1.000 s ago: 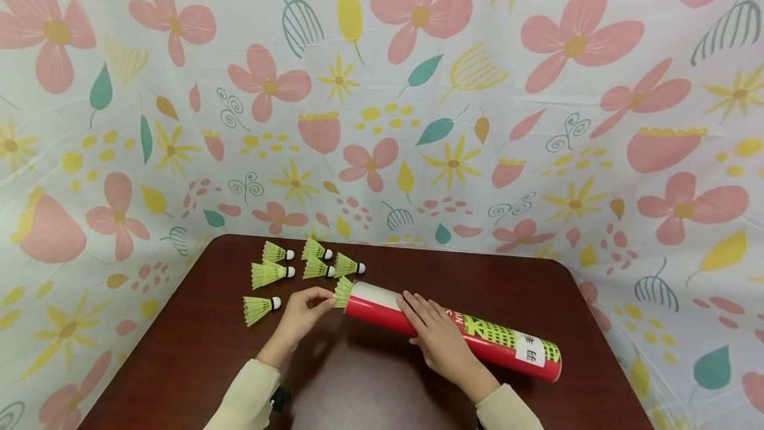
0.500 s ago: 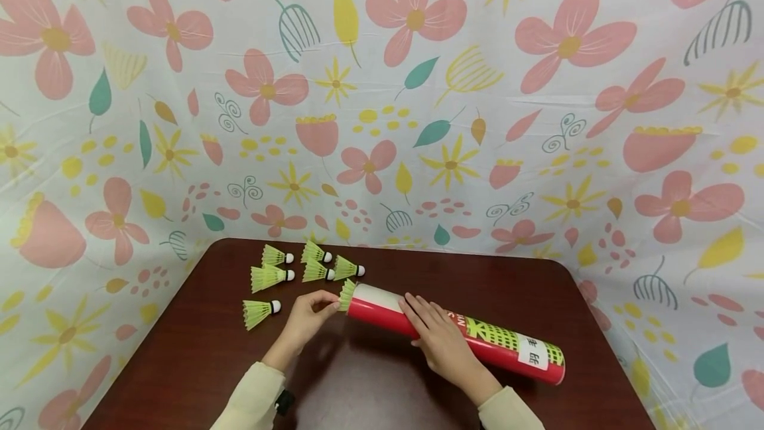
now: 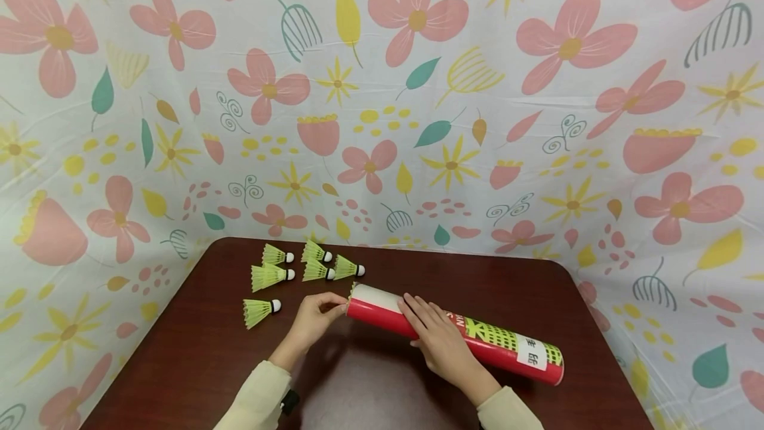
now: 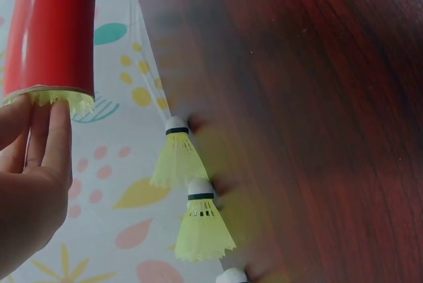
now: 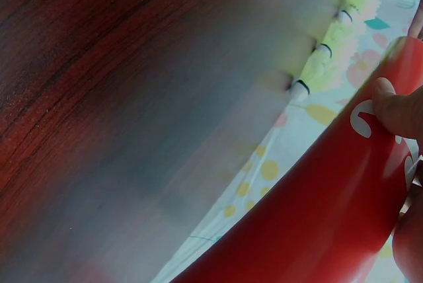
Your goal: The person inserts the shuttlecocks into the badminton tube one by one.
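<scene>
My left hand (image 3: 313, 320) with straight fingers pressing a shuttlecock (image 4: 56, 100) into the red tube's (image 3: 459, 336) mouth, my right hand (image 3: 438, 337) gripping the tube, five loose shuttlecocks (image 3: 271, 275) on the table (image 3: 370, 390).

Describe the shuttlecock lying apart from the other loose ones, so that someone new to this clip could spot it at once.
On the dark wooden table, a long red tube lies on its side under both hands, and five yellow-green shuttlecocks cluster past its open end. The lone shuttlecock lies by itself, nearer the person than that cluster, just beyond the left hand. Nothing touches it.
</scene>
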A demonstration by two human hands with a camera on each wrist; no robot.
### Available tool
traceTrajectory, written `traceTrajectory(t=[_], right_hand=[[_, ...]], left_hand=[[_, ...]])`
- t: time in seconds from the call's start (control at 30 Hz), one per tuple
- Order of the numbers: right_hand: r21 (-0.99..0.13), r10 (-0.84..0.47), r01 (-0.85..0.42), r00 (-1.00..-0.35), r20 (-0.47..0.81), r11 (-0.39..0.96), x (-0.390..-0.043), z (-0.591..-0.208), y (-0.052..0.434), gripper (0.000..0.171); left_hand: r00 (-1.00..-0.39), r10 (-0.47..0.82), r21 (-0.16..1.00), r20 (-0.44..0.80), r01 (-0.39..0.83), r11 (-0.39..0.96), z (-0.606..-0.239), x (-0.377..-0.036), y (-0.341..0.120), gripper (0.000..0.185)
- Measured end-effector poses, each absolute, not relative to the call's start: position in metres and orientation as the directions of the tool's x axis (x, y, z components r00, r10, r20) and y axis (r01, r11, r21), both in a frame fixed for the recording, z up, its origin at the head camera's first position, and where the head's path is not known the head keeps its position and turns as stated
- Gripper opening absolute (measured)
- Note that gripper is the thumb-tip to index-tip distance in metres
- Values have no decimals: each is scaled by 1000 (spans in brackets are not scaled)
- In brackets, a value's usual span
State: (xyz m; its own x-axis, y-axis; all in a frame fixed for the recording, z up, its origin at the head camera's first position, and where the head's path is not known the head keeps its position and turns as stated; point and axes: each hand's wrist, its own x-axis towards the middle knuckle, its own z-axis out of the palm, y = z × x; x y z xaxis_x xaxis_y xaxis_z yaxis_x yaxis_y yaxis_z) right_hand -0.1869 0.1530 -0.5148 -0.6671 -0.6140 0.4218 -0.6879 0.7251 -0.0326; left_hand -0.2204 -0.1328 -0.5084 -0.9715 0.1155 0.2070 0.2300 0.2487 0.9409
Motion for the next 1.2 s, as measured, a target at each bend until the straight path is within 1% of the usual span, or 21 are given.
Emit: traceTrajectory(t=[0.27,0.6,0.77,0.9,1.0,1.1,1.2], right_hand=[[-19,-618,-685,-668,415,728,-186,-514,154,88],[-14,-621,-688,-663,418,725,-186,-513,154,89],[-17,-617,-684,-668,416,729,-186,-514,155,89],[-15,-615,-682,-670,415,732,-185,-515,156,88],[-13,-616,-683,-667,418,731,-186,-515,156,88],[-7,-617,-681,-668,417,732,-186,-515,157,88],[-15,-613,-679,-671,416,734,-188,-514,157,90]], left_hand=[[-973,121,937,196,222,271,-509,-223,-133,7],[-975,121,939,185,211,271,-510,-225,-132,8],[-974,161,958,158,191,214,-511,-224,-134,10],[-971,199,975,134,166,150,-496,-212,-133,12],[-967,221,979,124,156,132,-487,-207,-133,13],[-966,230,982,122,151,114,-496,-214,-136,14],[-972,197,983,129,152,107,-506,-221,-141,16]])
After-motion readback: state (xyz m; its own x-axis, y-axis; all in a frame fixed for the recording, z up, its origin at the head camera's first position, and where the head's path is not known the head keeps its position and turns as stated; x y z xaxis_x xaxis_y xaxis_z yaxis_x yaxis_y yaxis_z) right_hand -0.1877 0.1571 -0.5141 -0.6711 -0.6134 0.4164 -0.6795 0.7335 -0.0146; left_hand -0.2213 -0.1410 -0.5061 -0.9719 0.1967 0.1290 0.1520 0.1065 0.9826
